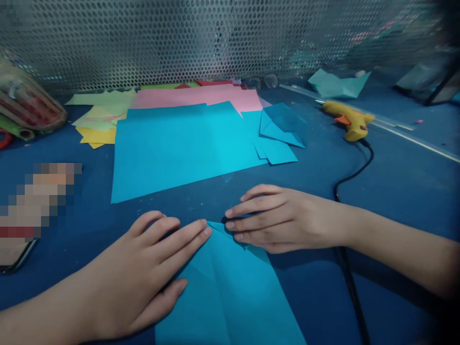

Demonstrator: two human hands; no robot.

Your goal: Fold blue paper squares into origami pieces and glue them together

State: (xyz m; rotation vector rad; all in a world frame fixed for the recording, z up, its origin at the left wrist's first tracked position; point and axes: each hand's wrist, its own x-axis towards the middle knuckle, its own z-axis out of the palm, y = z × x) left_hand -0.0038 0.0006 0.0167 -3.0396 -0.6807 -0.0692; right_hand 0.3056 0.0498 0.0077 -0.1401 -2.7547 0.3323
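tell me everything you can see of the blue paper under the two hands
The blue paper looks thin and smooth, with a lengthwise crease and a narrow folded part at its far end, where it tapers. It lies on the dark blue table, its near end cut off by the picture. Fingertips of the left hand and right hand touch its far end.

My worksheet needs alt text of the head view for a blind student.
A person's left hand and right hand are at the far tip of a creased blue sheet. Beyond lie blue paper and pink paper, with a yellow glue gun to the right.
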